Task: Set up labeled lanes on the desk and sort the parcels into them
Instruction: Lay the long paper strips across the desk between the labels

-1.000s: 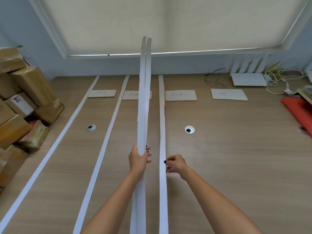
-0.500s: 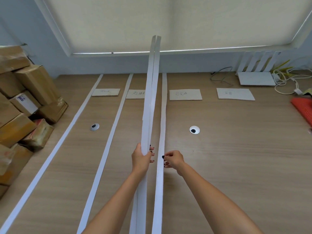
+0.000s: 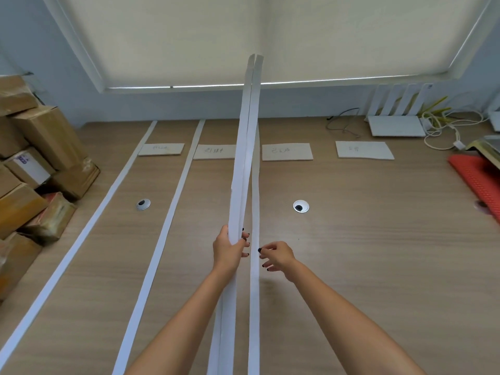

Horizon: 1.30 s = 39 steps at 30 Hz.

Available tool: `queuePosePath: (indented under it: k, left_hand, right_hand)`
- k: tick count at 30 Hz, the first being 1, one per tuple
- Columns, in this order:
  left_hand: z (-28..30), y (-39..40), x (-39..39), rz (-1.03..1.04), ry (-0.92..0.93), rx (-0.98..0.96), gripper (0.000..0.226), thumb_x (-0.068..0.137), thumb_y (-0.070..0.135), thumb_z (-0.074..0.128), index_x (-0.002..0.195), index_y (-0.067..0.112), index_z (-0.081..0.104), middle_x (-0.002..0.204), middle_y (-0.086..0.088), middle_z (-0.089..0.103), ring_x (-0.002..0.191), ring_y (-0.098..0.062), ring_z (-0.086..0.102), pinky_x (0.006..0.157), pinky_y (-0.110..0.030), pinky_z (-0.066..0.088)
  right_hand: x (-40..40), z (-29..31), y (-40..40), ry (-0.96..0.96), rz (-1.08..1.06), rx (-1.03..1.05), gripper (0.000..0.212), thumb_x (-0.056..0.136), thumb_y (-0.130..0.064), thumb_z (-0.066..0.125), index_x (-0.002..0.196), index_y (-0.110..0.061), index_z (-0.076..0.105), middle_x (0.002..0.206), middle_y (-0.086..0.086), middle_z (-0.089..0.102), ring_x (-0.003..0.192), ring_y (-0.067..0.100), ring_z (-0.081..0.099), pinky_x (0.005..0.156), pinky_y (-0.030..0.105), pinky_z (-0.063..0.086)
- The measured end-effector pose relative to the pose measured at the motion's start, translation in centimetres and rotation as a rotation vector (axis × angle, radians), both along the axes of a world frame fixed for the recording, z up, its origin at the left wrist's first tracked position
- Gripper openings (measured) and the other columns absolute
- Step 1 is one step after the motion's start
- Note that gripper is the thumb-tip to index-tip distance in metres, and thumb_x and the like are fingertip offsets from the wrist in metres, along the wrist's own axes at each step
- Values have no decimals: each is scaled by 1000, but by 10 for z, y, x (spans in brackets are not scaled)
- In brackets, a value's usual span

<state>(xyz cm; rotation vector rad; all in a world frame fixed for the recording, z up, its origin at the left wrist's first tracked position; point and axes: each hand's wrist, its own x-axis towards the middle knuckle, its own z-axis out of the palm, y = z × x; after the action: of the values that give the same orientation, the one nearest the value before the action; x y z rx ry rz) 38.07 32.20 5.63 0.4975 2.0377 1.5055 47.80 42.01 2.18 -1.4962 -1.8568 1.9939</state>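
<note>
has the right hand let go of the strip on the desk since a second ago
Yes. The right hand was pinching the third laid strip earlier; now its fingers are spread just right of it, apparently off it.

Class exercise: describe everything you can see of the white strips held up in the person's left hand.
The held strips are two long, narrow, flat white bands, paper-like, lying side by side. The left hand grips them low down, fingers wrapped round. They tilt up and away, their squared tips showing against the window blind; their lower ends run out of view. They cross over one label card.
</note>
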Motion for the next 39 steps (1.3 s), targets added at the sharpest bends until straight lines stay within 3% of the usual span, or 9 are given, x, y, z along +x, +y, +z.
queuePosePath:
  k: [6, 12, 17, 22, 25, 32, 39]
  left_hand:
    - [7, 33, 47, -8, 39, -27, 19, 81, 0, 52, 96, 7, 59, 89, -1, 67, 70, -18, 62, 55, -21, 49]
    - [12, 79, 127, 19, 18, -26, 13, 84, 10, 55, 96, 11, 57, 93, -3, 67, 84, -23, 65, 74, -41, 57]
    - [18, 117, 200, 18, 29, -13, 10, 86, 15, 57, 96, 12, 55, 86, -6, 62, 72, -20, 60, 60, -34, 52]
    - [23, 140, 247, 30, 77, -44, 11, 88, 17, 55, 99, 15, 54, 82, 5, 58, 76, -14, 57, 61, -25, 44]
    - [25, 146, 256, 64, 94, -98, 11, 89, 14, 53, 100, 12, 55, 86, 1, 59, 80, -20, 56, 71, -31, 45]
    - [27, 147, 251, 96, 113, -163, 14, 88, 12, 51, 102, 7, 53, 97, -13, 60, 78, -22, 53, 78, -42, 52]
    - [32, 158, 238, 104, 102, -138, 18, 88, 9, 51, 106, 10, 53, 98, -10, 60, 83, -21, 57, 82, -44, 52]
  right_hand:
    - [46, 40, 11, 277, 210, -235, 27, 87, -12, 47, 107, -10, 66, 89, 3, 69, 75, 15, 66, 67, 23, 51]
    - [128, 56, 50, 367, 273, -199, 25, 88, -8, 50, 107, -13, 66, 84, -1, 67, 82, 12, 66, 67, 19, 49]
    - [200, 60, 89, 301, 275, -55, 23, 86, -10, 59, 107, -8, 67, 85, 0, 68, 74, 10, 65, 67, 18, 47]
    - [250, 57, 117, 248, 211, -3, 11, 85, -6, 60, 90, -14, 66, 77, 2, 66, 65, 10, 64, 61, 17, 48]
    - [271, 52, 135, 187, 159, -9, 10, 85, -4, 58, 93, -7, 64, 78, 5, 65, 64, 12, 63, 61, 19, 50]
    - [290, 37, 158, 89, 126, -96, 8, 85, 3, 55, 84, -2, 61, 77, 8, 63, 61, 17, 61, 58, 21, 53]
    - [277, 25, 161, 15, 134, -142, 6, 86, 3, 54, 89, 1, 58, 74, 8, 62, 58, 17, 60, 56, 22, 55]
